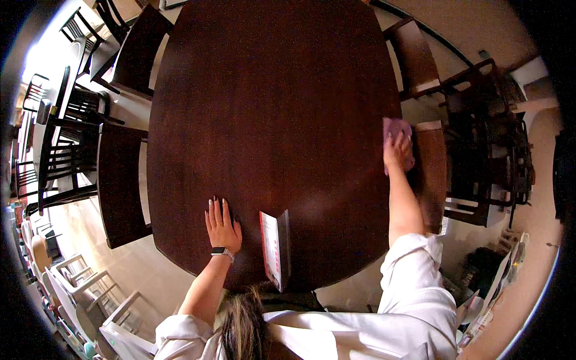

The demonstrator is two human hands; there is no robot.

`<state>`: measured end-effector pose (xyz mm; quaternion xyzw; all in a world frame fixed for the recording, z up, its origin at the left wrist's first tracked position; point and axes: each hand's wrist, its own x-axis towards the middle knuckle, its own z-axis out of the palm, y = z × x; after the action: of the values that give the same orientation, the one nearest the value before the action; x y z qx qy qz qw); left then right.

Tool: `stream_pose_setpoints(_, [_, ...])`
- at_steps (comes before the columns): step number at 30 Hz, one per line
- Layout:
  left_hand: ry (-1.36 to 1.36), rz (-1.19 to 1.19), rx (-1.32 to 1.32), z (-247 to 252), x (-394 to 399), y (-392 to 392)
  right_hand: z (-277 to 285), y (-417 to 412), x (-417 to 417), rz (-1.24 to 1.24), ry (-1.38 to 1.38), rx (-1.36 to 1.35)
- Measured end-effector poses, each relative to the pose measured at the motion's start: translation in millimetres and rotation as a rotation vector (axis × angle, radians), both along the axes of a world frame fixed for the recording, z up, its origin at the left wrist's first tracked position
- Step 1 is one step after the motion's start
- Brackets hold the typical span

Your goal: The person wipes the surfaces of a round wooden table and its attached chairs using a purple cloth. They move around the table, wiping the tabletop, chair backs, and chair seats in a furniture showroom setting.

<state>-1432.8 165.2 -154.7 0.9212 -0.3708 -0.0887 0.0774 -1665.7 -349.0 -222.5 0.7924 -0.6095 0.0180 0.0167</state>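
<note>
A dark brown wooden table (279,112) with rounded ends stretches out before me. On its right edge my right hand (397,146) presses a purple cloth (392,127), which partly hangs over the rim. My left hand (222,227) rests flat on the tabletop near the front left, fingers spread, with a smartwatch (220,251) on its wrist. Between my arms, close to the front edge, stands a folded sign holder (272,247) with a printed white and red face.
Dark wooden chairs line both sides, such as a left chair (120,180) and a right chair (432,166) beside my right forearm. Farther left stand another table and several slatted chairs. White chairs (117,310) stand at the lower left.
</note>
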Motion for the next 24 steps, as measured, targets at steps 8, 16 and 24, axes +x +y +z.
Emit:
stream_pose_setpoints(8, [-0.055, 0.045, 0.011, -7.9, -0.2, 4.7, 34.1, 206.6, -17.7, 0.107, 0.173, -0.019])
stream_pose_setpoints(16, [-0.12, 0.026, -0.024, -17.7, 4.9, 8.5, 54.5, 288.6, -17.8, 0.741, -0.118, 0.026])
stream_pose_setpoints(24, [-0.18, -0.01, -0.073, -25.1, 7.2, 8.8, 20.2, 226.9, -126.1, -0.352, -0.056, 0.08])
